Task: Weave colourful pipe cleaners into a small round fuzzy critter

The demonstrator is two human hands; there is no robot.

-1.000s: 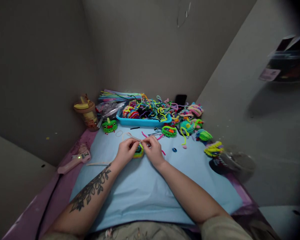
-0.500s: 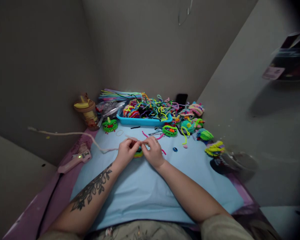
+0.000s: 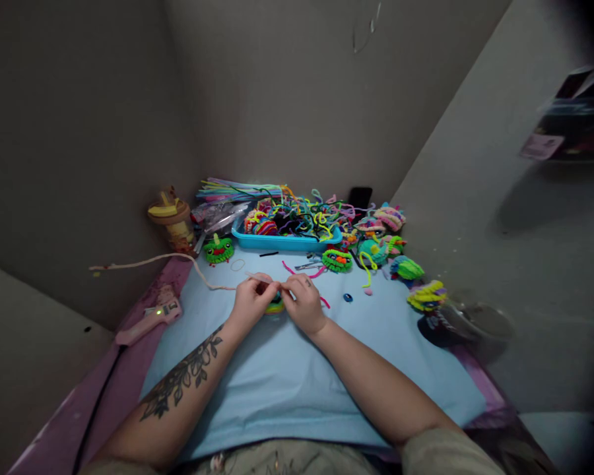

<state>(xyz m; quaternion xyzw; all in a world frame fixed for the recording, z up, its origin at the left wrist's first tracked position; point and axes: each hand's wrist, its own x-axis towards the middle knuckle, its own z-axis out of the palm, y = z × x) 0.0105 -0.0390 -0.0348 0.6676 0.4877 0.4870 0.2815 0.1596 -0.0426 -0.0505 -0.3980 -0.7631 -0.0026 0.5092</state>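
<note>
Over the middle of the cloth, my left hand (image 3: 251, 300) and my right hand (image 3: 303, 302) meet with fingertips pinched together. A long pale pink pipe cleaner (image 3: 188, 257) runs out leftward from my left hand, its free end reaching past the table edge. Some of the same pale pink shows above the left fingers. Between the hands the pinched part looks like this pipe cleaner, but the fingers mostly cover it. Just beneath them a small green and yellow coiled piece (image 3: 276, 306) partly shows. Bright pink pipe cleaner pieces (image 3: 325, 302) lie close to my right hand.
A blue tray (image 3: 287, 244) heaped with colourful pipe cleaner scraps stands at the back. A green frog-like figure (image 3: 218, 249) sits left of it. Several coiled pieces (image 3: 426, 295) line the right side. A pink glue gun (image 3: 151, 320) lies left; a cup (image 3: 173, 224) stands behind it.
The pale pink pipe cleaner's free end has swung to the right and slightly down. Both hands stay pinched together in nearly the same place.
</note>
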